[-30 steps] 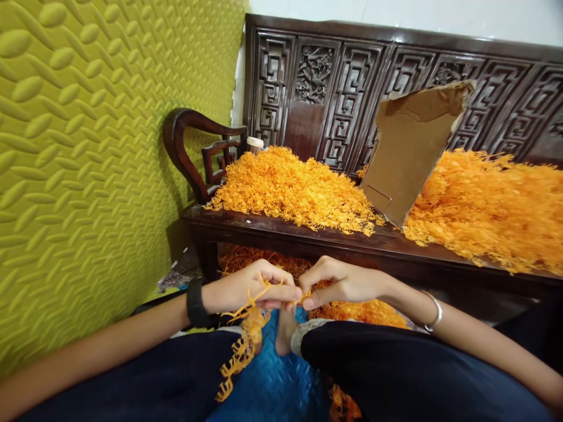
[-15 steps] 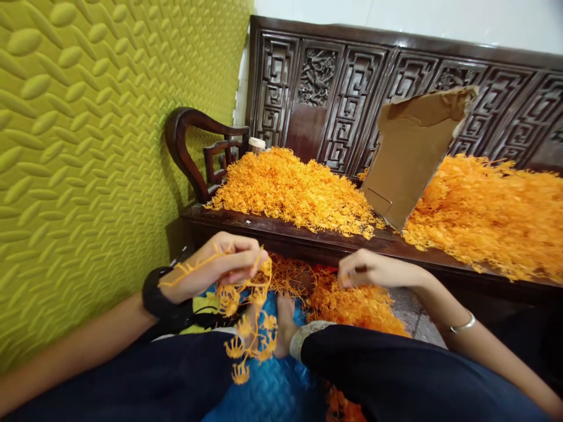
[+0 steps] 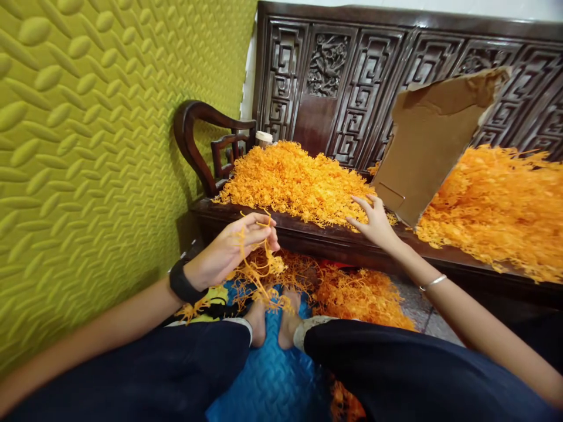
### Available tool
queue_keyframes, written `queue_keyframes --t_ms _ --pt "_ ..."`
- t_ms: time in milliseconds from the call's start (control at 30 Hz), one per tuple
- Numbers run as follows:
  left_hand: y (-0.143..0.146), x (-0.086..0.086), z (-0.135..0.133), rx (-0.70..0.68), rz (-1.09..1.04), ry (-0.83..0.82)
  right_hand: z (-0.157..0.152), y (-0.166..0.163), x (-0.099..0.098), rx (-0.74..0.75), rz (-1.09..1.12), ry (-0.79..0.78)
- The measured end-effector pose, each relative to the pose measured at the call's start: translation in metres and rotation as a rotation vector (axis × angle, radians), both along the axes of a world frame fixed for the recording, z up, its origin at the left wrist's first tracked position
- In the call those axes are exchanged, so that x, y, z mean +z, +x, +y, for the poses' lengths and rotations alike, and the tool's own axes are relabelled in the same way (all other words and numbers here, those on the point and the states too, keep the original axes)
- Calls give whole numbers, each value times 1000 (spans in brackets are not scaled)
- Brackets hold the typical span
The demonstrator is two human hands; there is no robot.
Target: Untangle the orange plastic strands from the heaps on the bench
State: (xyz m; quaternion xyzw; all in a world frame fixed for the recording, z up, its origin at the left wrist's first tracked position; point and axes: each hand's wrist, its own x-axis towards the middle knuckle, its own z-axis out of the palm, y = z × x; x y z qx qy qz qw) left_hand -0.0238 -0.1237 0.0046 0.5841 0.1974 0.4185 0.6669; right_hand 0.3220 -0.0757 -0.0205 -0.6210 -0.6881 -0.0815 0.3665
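Observation:
My left hand [image 3: 246, 241], with a black band on its wrist, is closed on a branching strand of orange plastic pieces [image 3: 259, 275]. The strand dangles below the fingers, its little claw-like ends hanging over the blue mat. Over to the right, my right hand [image 3: 373, 221] reaches to the bench edge with fingers spread and nothing in them. Its fingertips are at the right front edge of a heap of small orange plastic pieces [image 3: 294, 181] on the bench seat. Whether they touch the heap I cannot tell.
A cardboard sheet [image 3: 433, 140] stands tilted on the dark carved bench [image 3: 281, 218], between that heap and a second orange heap [image 3: 497, 217]. More orange strands [image 3: 360, 296] lie on the floor by my feet. A yellow padded wall [image 3: 88, 146] rises at left.
My right hand has moved up and forward to the heap on the bench, its fingers opening out. My left hand has risen slightly, still holding the strand. The view has shifted a little.

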Motion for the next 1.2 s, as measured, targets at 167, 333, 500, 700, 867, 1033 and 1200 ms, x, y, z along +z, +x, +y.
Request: queue_keyframes --t_ms 167,333,500,700,867,1033,1200 --pt "8 1 -4 -60 -3 43 -40 -95 27 687 448 -621" --pt "11 5 -8 12 -21 124 -78 -152 25 961 662 -788" --pt "9 3 -8 63 -26 102 -82 -155 25 861 660 -480" --pt "11 3 -10 -128 244 74 -84 -155 30 723 426 -253" --pt "10 4 -12 -146 329 81 -85 -155 34 659 260 -129" --pt "4 2 -11 -128 458 83 -86 -148 44 689 169 -255" --pt "1 1 -12 -149 593 210 -91 -136 50 805 109 -545"
